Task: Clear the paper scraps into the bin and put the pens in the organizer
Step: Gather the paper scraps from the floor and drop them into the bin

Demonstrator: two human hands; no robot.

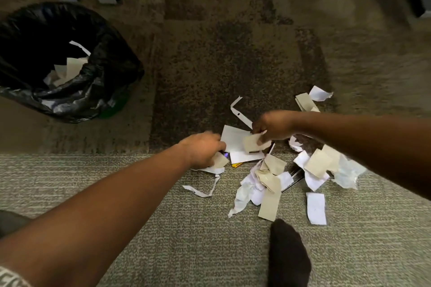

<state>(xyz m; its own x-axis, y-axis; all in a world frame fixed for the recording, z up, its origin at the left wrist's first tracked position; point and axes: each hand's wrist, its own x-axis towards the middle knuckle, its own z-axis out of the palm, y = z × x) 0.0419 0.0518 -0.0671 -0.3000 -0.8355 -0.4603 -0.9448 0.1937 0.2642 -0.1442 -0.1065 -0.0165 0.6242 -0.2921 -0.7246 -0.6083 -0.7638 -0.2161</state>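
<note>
White and tan paper scraps (275, 177) strewn on carpet; black-lined bin (63, 60) left, some inside.

White and tan paper scraps (270, 177), black-lined bin (77, 91), mottled brown and striped grey carpet (186, 228), black sock (288, 256)

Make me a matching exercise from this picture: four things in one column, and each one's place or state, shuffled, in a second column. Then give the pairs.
Things:
1. bin
2. left hand
3. right hand
4. sock

Places or states:
A. at the bottom edge, below the scraps on the carpet
B. pinching a tan scrap above a white sheet
C. far left, lined with a black bag, paper inside
D. closed on a tan scrap beside a yellow pen tip

Pairs: 1-C, 2-D, 3-B, 4-A
</note>
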